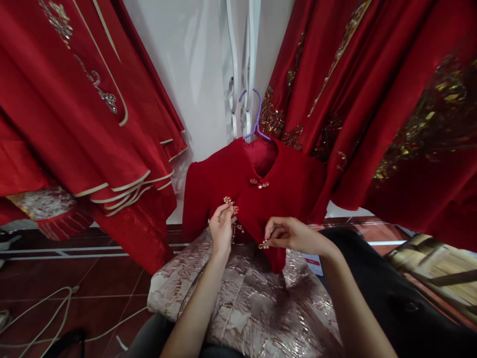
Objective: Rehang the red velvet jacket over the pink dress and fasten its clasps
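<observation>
A small red velvet jacket [294, 186] hangs on a purple hanger [256, 117] in front of me, its collar closed by a beaded knot button [260, 184]. My left hand [221, 228] pinches the jacket's front edge at a beaded button [228, 201] on the left side. My right hand [290, 234] is closed on the lower front flap, pinching another beaded fastener [264, 244]. Below both hands lies a pale pink brocade cloth [253, 303] over my lap.
Red embroidered garments [74, 124] hang to the left, and more red garments with gold sequins [391, 99] hang to the right. A white wall with a white rack [238, 74] is behind. White cords [44, 318] run over the dark red tile floor at lower left.
</observation>
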Tool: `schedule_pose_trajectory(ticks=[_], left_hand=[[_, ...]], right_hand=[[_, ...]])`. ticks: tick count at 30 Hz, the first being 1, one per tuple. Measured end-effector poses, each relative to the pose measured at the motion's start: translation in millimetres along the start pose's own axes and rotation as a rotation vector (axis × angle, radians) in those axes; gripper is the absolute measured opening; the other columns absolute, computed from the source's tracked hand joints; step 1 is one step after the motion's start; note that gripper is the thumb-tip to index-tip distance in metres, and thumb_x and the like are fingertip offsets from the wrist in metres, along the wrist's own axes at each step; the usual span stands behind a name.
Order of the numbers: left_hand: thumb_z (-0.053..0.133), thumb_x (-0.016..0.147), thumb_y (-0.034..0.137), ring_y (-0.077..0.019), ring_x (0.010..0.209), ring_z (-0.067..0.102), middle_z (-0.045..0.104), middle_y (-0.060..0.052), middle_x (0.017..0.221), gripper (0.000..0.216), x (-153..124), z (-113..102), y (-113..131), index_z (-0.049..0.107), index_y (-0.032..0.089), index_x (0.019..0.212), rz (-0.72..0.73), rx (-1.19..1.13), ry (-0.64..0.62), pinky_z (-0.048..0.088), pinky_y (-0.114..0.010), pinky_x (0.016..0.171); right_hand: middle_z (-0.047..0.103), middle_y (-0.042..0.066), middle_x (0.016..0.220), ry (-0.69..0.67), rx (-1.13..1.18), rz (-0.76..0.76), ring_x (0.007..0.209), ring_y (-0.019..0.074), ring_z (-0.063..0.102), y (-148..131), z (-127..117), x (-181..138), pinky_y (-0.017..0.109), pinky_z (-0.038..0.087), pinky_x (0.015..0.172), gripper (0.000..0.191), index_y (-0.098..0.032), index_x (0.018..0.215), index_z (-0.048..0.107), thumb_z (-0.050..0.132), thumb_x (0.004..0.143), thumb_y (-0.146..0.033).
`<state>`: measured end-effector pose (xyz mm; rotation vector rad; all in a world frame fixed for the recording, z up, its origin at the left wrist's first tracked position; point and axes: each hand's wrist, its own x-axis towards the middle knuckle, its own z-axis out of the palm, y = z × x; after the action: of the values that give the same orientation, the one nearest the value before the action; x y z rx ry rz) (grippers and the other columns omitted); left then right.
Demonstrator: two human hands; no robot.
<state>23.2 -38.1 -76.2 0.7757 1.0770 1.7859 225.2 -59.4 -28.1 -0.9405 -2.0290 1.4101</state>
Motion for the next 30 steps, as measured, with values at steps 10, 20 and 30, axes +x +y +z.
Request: schedule_pose_trajectory(ticks=[10, 20, 30], left_hand=[[0.064, 0.081, 0.039, -0.0150, 0.083, 0.063, 0.065, -0.008, 0.107, 0.031, 1.6, 33.1, 45.0, 0.067, 0.020, 0.106, 0.341, 0.343, -0.451, 0.053, -0.021, 0.062], [0.053, 0.091, 0.033, -0.0206, 0.093, 0.050, 0.058, -0.008, 0.102, 0.019, 36.2, 48.7, 68.0, 0.067, 0.020, 0.095, 1.153, 1.054, -0.525, 0.047, -0.031, 0.079], [0.053, 0.091, 0.025, -0.0197, 0.100, 0.056, 0.066, -0.005, 0.101, 0.010, 41.4, 52.9, 84.8, 0.060, 0.018, 0.093, 1.440, 1.226, -0.630, 0.038, -0.042, 0.100]], right_hand=[[0.068, 0.000, 0.074, -0.126, -0.132, 0.110, 0.067, 0.0121, 0.062, -3.3, -8.5, -12.1, 0.023, 0.048, 0.060, 0.010, -0.019, 0.079, 0.062, 0.070, 0.073, -0.021], [0.063, -0.002, 0.066, -0.149, -0.107, 0.192, 0.062, 0.0107, 0.057, -8.1, -25.3, -30.6, 0.023, 0.043, 0.057, 0.012, -0.019, 0.073, 0.056, 0.068, 0.073, -0.020], [0.069, 0.005, 0.091, -0.043, -0.055, 0.184, 0.090, 0.0166, 0.066, -15.1, -28.9, -35.4, 0.032, 0.052, 0.082, 0.029, -0.018, 0.098, 0.057, 0.069, 0.077, -0.035]])
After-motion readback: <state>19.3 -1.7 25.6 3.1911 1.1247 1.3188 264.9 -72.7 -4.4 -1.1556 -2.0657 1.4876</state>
